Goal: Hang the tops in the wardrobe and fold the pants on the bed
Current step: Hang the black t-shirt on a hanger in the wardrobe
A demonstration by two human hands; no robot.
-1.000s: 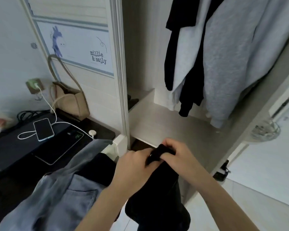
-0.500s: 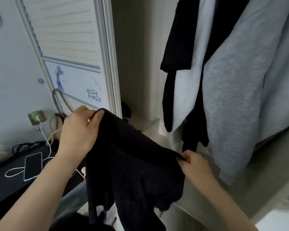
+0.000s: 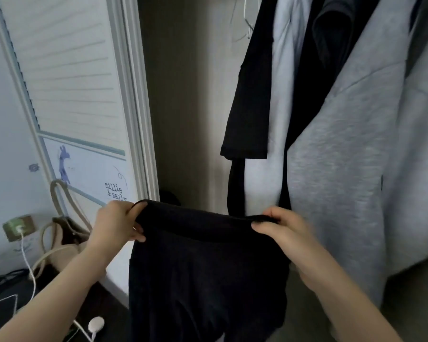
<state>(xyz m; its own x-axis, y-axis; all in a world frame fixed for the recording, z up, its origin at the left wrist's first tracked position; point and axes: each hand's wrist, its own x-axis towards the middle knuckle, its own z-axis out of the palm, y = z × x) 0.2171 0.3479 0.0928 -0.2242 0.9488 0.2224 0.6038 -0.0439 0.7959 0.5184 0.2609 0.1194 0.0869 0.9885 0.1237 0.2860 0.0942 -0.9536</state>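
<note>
Charger puck (image 3: 96,324): white, at about 7 o'clock on the dark counter (image 3: 101,307), its cable running off the bottom edge.
Black garment (image 3: 205,272): at 6 o'clock, held up in front of the open wardrobe; its top edge is stretched level between both hands and the rest hangs straight down out of frame. Whether it is a top or pants cannot be told.
Left hand (image 3: 118,222): at 8 o'clock, fingers curled over the garment's left top corner, thumb under the fabric, gripping it.
Right hand (image 3: 286,227): at 4 o'clock, thumb and fingers pinching the right top corner of the same edge.
Beige bag (image 3: 59,245): at 9 o'clock behind the left forearm, its long strap looped up against the wardrobe door.
Wall socket (image 3: 19,227): at 9 o'clock, a white plug in it with a cable hanging down.
Wardrobe door (image 3: 77,99): at 10 o'clock, white and slatted, with a printed panel reading "millie & sally".
Hanging clothes: from 12 to 3 o'clock inside the wardrobe, a black tee (image 3: 252,95), a pale top (image 3: 278,119) just beside it, and a grey sweatshirt (image 3: 356,156) nearest the right hand.
Wire hanger (image 3: 246,23): at 12 o'clock, only partly visible.
</note>
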